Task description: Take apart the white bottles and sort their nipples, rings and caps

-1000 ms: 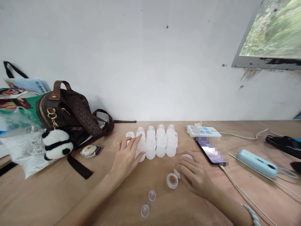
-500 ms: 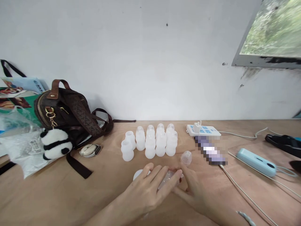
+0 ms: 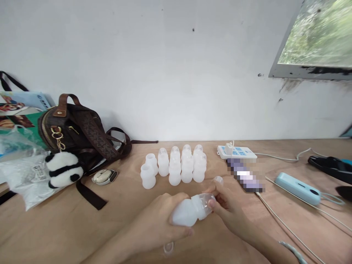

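Note:
My left hand (image 3: 156,216) is wrapped round the frosted white body of a baby bottle (image 3: 184,212), which is tilted with its top toward the right. Thumb and fingers of my right hand (image 3: 232,211) grip the clear domed cap (image 3: 206,202) at the bottle's top end. Behind the right hand, another clear dome cap (image 3: 219,179) lies on the table, partly hidden by the fingers. A small clear ring-like piece (image 3: 168,248) lies below the left hand. Several capped bottles (image 3: 187,170) stand upright in rows beyond, with two uncapped bottles (image 3: 148,176) at their left.
At the left are a dark backpack (image 3: 74,128) with a panda plush (image 3: 64,170), a plastic bag (image 3: 24,176) and a computer mouse (image 3: 103,176). A power strip (image 3: 242,153), a pixelated phone (image 3: 244,175), cables and a light-blue device (image 3: 298,187) lie at the right.
The bottle, earlier mostly covered by both hands, now shows plainly between them. My left hand has turned around its body, and my right hand has closed on its cap.

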`<state>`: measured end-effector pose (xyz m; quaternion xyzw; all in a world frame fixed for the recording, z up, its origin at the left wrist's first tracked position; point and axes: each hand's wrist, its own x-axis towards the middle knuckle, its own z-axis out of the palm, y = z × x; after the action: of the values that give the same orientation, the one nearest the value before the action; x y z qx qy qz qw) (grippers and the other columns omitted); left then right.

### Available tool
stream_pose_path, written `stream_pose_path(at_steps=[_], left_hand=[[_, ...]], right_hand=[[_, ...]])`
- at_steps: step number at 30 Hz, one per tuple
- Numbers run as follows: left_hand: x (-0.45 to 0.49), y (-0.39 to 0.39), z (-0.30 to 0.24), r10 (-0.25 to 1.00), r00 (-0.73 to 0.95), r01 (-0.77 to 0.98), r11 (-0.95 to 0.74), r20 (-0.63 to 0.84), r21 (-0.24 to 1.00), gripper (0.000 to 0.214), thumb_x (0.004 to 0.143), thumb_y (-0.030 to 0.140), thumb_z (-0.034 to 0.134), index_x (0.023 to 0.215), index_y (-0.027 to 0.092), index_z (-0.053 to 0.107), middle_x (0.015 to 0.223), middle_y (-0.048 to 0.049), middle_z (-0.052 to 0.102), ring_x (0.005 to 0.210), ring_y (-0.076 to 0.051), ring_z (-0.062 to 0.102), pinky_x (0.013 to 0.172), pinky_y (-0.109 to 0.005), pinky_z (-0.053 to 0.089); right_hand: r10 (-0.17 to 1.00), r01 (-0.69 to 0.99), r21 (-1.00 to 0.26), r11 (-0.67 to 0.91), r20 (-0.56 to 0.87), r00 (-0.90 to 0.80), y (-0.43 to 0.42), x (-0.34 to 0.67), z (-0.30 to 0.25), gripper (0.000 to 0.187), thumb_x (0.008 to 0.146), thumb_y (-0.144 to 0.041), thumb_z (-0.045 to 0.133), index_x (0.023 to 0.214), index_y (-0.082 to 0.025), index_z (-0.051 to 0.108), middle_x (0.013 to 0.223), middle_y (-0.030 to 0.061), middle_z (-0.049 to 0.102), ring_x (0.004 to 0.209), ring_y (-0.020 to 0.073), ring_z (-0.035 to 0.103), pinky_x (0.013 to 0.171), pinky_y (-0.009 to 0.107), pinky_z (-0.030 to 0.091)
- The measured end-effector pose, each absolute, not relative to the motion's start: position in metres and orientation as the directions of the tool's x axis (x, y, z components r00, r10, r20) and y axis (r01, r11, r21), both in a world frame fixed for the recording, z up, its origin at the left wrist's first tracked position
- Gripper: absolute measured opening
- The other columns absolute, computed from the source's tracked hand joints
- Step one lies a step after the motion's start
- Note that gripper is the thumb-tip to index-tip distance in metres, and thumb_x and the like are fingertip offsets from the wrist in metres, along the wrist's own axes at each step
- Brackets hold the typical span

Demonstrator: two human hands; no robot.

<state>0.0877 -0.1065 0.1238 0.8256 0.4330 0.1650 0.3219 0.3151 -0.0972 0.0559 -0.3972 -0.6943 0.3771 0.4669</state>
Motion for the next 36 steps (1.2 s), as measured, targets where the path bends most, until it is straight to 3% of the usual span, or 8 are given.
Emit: stream_pose_path(at_steps=[4, 9, 13, 15, 19, 22, 28, 36], left_hand=[[0.082, -0.096, 0.133, 0.661, 0.64, 0.472, 0.063, -0.392, 0.879, 0.033, 0.067, 0.033, 0.078, 0.093, 0.02, 0.063, 0.077, 0.0028, 0.064, 0.069, -0.018, 0.063, 0.06, -0.025, 0.048], [0.079, -0.083, 0.127, 0.37, 0.814, 0.336, 0.328, -0.448, 0.883, 0.028, 0.069, 0.038, 0.071, 0.085, 0.02, 0.057, 0.057, 0.0059, 0.056, 0.048, -0.015, 0.058, 0.053, -0.027, 0.048], [0.082, -0.094, 0.132, 0.688, 0.623, 0.521, -0.01, -0.372, 0.854, 0.035, 0.07, 0.04, 0.073, 0.097, 0.021, 0.06, 0.08, -0.0004, 0.066, 0.072, -0.022, 0.066, 0.064, -0.031, 0.05], [0.086, -0.1, 0.132, 0.842, 0.505, 0.711, -0.283, -0.188, 0.644, 0.033, 0.075, 0.035, 0.07, 0.102, 0.021, 0.062, 0.092, -0.0054, 0.069, 0.086, -0.028, 0.066, 0.073, -0.037, 0.05], [0.095, -0.103, 0.117, 0.814, 0.58, 0.807, -0.579, 0.027, 0.114, 0.04, 0.083, 0.017, 0.058, 0.123, 0.017, 0.057, 0.105, -0.0126, 0.071, 0.093, -0.033, 0.065, 0.086, -0.048, 0.048], [0.099, -0.101, 0.107, 0.771, 0.637, 0.771, -0.636, 0.009, -0.021, 0.056, 0.081, 0.013, 0.06, 0.135, 0.014, 0.049, 0.108, -0.0149, 0.07, 0.095, -0.033, 0.065, 0.088, -0.046, 0.049], [0.095, -0.101, 0.121, 0.811, 0.583, 0.78, -0.544, -0.043, 0.308, 0.034, 0.079, 0.025, 0.063, 0.113, 0.021, 0.061, 0.094, -0.0041, 0.073, 0.084, -0.027, 0.066, 0.077, -0.036, 0.047], [0.083, -0.091, 0.137, 0.694, 0.601, 0.562, -0.013, -0.397, 0.827, 0.034, 0.069, 0.034, 0.077, 0.097, 0.02, 0.064, 0.082, 0.0022, 0.064, 0.072, -0.017, 0.059, 0.06, -0.023, 0.04]], right_hand=[[0.839, 0.231, -0.822, 0.52, 0.443, -0.315, -0.102, 0.318, 0.051, 0.042, 0.092, -0.061, 0.05, 0.094, -0.021, 0.062, 0.072, 0.0028, 0.06, 0.062, 0.0161, 0.055, 0.053, 0.025, 0.045], [0.726, 0.299, -0.665, 0.685, 0.584, -0.364, -0.104, 0.326, 0.047, 0.031, 0.096, -0.05, 0.054, 0.119, -0.029, 0.057, 0.092, 0.0036, 0.066, 0.078, 0.0179, 0.062, 0.069, 0.028, 0.049], [0.75, 0.306, -0.698, 0.648, 0.514, -0.416, -0.099, 0.328, 0.057, 0.025, 0.097, -0.043, 0.055, 0.117, -0.029, 0.055, 0.097, 0.0034, 0.064, 0.085, 0.0182, 0.061, 0.076, 0.029, 0.048], [0.789, 0.264, -0.779, 0.569, 0.427, -0.442, -0.096, 0.327, 0.064, 0.026, 0.096, -0.046, 0.055, 0.112, -0.026, 0.054, 0.094, 0.0035, 0.061, 0.082, 0.0178, 0.059, 0.073, 0.029, 0.047], [0.854, 0.168, -0.922, 0.349, 0.238, -0.463, -0.092, 0.319, 0.069, 0.038, 0.092, -0.057, 0.055, 0.106, -0.022, 0.053, 0.088, 0.0021, 0.059, 0.075, 0.0164, 0.056, 0.065, 0.028, 0.044], [0.906, 0.153, -0.971, 0.182, 0.105, -0.41, -0.092, 0.312, 0.066, 0.034, 0.091, -0.054, 0.057, 0.093, -0.021, 0.052, 0.073, -0.0023, 0.055, 0.062, 0.0126, 0.051, 0.055, 0.024, 0.039], [0.916, 0.248, -0.927, 0.28, 0.181, -0.359, -0.096, 0.312, 0.063, 0.028, 0.092, -0.049, 0.058, 0.094, -0.021, 0.06, 0.074, -0.0008, 0.06, 0.064, 0.0136, 0.053, 0.056, 0.024, 0.041], [0.747, 0.394, -0.642, 0.657, 0.487, -0.453, -0.1, 0.321, 0.06, 0.041, 0.091, -0.057, 0.057, 0.115, -0.025, 0.066, 0.104, 0.0101, 0.073, 0.094, 0.0249, 0.068, 0.08, 0.036, 0.056]])
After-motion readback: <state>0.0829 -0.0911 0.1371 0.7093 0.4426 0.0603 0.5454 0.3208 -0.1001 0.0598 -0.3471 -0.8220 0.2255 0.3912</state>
